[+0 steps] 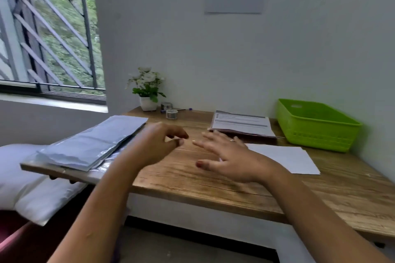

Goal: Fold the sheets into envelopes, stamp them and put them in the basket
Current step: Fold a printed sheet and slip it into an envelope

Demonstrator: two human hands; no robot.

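Empty left hand [156, 147], right hand [230, 157]; sheets [241, 124] illegible

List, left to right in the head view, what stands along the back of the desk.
From the left: potted plant → tape rolls → stack of printed sheets → green basket.

potted plant [147, 92], wooden desk [181, 175], barred window [53, 38]

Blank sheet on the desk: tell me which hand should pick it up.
Right, probably. The right hand hovers open with spread fingers just left of the blank sheet, nearly over its edge. The left hand, loosely curled and empty, sits farther off, beside the grey envelopes.
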